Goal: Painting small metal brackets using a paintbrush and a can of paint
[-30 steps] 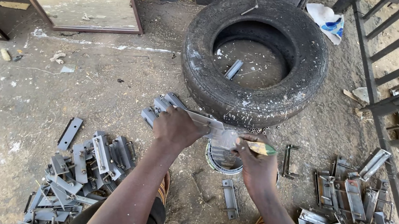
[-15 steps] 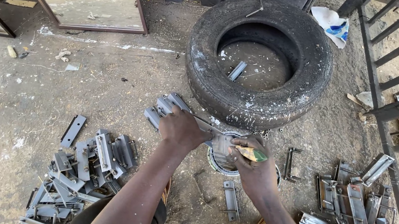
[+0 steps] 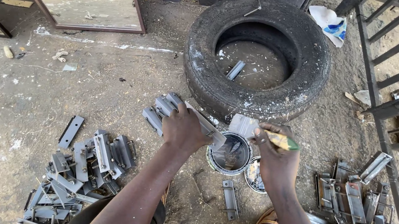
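Note:
My left hand [image 3: 185,129] grips a bunch of grey metal brackets [image 3: 166,107] held together, fanned out toward the upper left, with one end over an open paint tin [image 3: 230,153]. My right hand [image 3: 276,156] holds a paintbrush [image 3: 255,129] with a yellow and green handle; its grey-coated bristles point left, close to the end of the brackets above the tin. The tin holds dark grey paint. Its lid [image 3: 254,175] lies on the ground just right of it, partly hidden by my right hand.
A worn car tyre [image 3: 258,59] lies flat just beyond the tin, with one metal piece [image 3: 235,70] inside. Heaps of grey brackets lie at lower left [image 3: 81,164] and lower right [image 3: 354,200]. One bracket [image 3: 229,199] lies below the tin. A metal gate [image 3: 395,94] stands at right.
The brush has come up out of the tin and now sits against the end of the brackets. My left hand keeps hold of the bunch, shifted slightly.

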